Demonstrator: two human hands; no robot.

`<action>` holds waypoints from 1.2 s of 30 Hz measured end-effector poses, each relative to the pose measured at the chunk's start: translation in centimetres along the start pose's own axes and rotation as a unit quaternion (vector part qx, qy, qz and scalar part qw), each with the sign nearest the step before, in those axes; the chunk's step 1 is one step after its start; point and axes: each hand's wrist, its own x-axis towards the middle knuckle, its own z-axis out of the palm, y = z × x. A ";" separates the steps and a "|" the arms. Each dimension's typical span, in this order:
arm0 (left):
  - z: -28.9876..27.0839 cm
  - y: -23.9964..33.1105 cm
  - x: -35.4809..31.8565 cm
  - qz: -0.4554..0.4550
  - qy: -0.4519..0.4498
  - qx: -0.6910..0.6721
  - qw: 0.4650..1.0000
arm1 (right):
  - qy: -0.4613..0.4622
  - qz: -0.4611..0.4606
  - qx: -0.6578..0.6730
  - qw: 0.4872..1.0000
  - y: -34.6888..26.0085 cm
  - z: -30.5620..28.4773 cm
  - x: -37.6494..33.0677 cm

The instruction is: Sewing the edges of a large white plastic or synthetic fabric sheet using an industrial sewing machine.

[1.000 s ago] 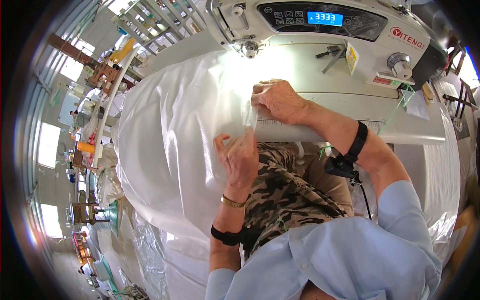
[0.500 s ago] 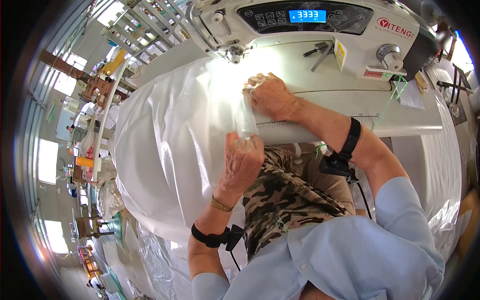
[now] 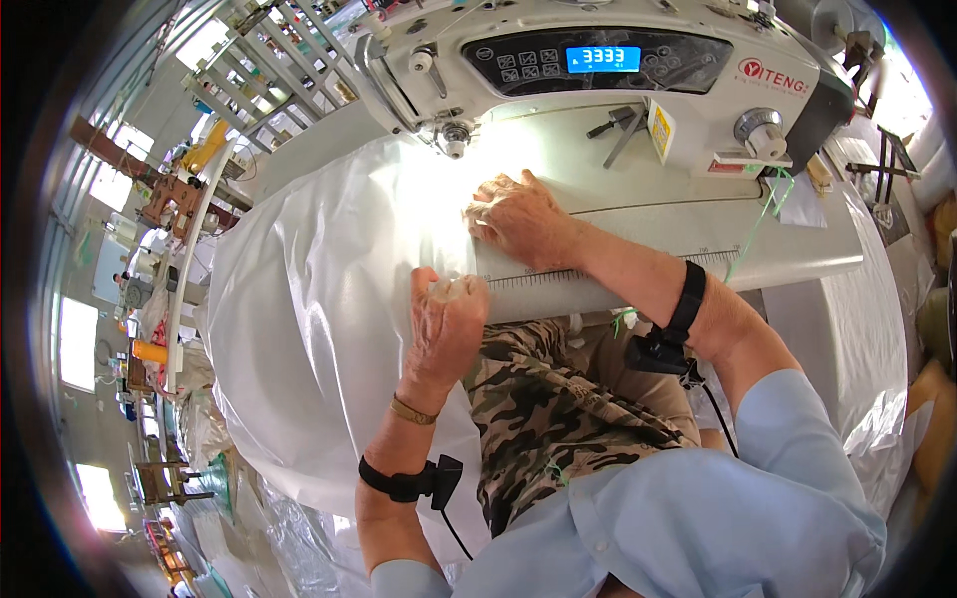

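Two hands on one white plastic sheet (image 3: pixel 319 309), which drapes from the one sewing machine (image 3: pixel 618 90) bed down over our lap. Our left hand (image 3: pixel 447 324) pinches the sheet's edge at the bed's front. Our right hand (image 3: pixel 520 217) lies flat, fingers spread, pressing it near the needle (image 3: pixel 457 143). We count two black wrist straps.

Light blue shirt, sleeves pushed up above elbows. Camouflage trousers. Black strap with small black unit and cable on each forearm. Thin gold bracelet at wrist of left hand (image 3: pixel 446 324).
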 end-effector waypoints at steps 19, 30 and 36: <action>1.5 -0.8 2.5 -0.189 -0.040 -0.061 0.979 | -0.059 0.060 0.012 0.996 0.2 -0.7 1.0; 2.5 -1.1 1.7 -0.144 0.050 -0.098 0.983 | -0.105 0.078 0.028 0.991 -0.5 -1.3 0.7; 4.0 -2.5 2.8 -0.161 0.028 -0.103 0.981 | 0.013 0.018 0.023 0.999 0.1 0.2 0.2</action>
